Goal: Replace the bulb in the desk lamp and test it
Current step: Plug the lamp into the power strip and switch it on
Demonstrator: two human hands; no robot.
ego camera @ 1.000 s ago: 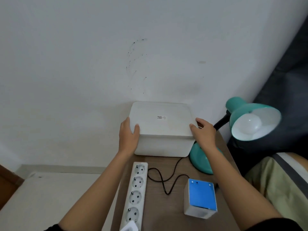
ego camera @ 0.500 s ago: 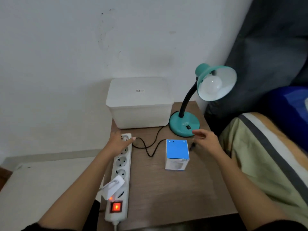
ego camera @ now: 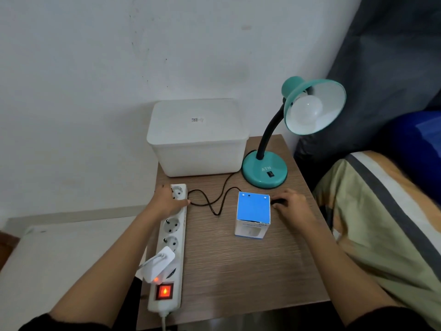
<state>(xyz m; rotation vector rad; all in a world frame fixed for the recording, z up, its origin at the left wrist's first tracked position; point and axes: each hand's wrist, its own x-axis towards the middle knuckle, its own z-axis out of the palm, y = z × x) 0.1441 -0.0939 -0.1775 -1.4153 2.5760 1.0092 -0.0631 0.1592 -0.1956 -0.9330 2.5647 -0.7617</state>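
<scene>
Both forearms reach in from the bottom edge over the table. The left hand lies palm down across the far end of the strip, with the thumb at its right edge and the fingers over its left edge, gripping it. The hand covers part of the end socket. The right hand sits just right of the box, knuckles up, with its fingers curled around a small black plug.

Only the tip of the plug shows, as the fingers and the box hide the rest. The cord loops across the table between the two hands. Its end passes behind the box, so where it joins the plug cannot be seen.

The lamp stands at the far right corner, with its shade tipped toward the camera. The bulb is seated in the shade and looks unlit. Its base is hidden inside the shade. A closed white tub stands left of the lamp against the wall.

A white adapter is plugged in near the strip's near end, covering that socket. Beside it, the switch glows red. The print on the box front is too blurred to read.
</scene>
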